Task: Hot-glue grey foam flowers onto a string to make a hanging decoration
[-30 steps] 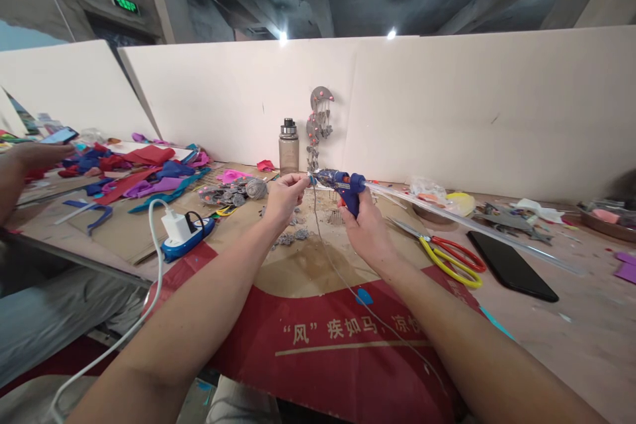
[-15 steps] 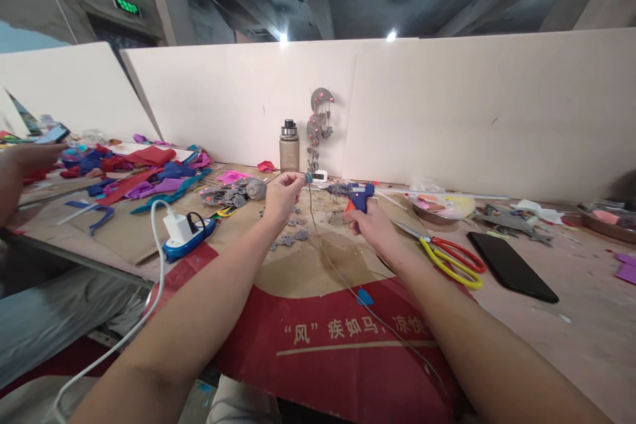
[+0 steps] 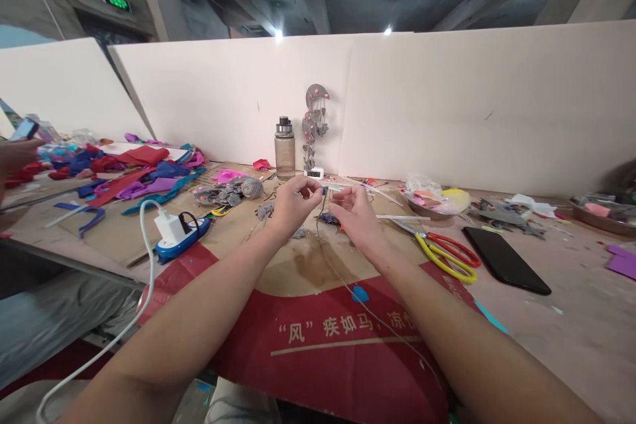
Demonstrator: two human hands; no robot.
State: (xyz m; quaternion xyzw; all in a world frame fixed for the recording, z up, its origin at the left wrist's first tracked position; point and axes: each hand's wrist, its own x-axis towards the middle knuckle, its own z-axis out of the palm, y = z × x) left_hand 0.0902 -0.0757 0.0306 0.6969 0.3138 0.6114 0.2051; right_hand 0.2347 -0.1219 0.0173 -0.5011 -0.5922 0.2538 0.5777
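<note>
My left hand (image 3: pixel 297 204) is closed in a pinch on a small dark teal piece (image 3: pixel 324 191), too small to make out well. Thin grey yarn (image 3: pixel 322 246) hangs from it and trails over the red paper towards the lower right. Close beside it, my right hand (image 3: pixel 356 211) has its fingers apart and curved, with nothing visible in them. The blue glue gun (image 3: pixel 328 218) lies on the table, mostly hidden behind my right hand. Small grey felt pieces (image 3: pixel 265 211) lie left of it, partly behind my left hand.
Scissors (image 3: pixel 447 256) and a black phone (image 3: pixel 505 260) lie at the right. A blue power strip (image 3: pixel 181 242) with a white cable sits left, near felt scraps (image 3: pixel 144 158). Behind stand a bottle (image 3: pixel 285 152) and a grey moon hanging (image 3: pixel 315 120). Another person's hand (image 3: pixel 17 154) shows far left.
My right hand has let go of the glue gun, now down on the table, and come nearer my left hand. The left still pinches the teal piece, slightly further right.
</note>
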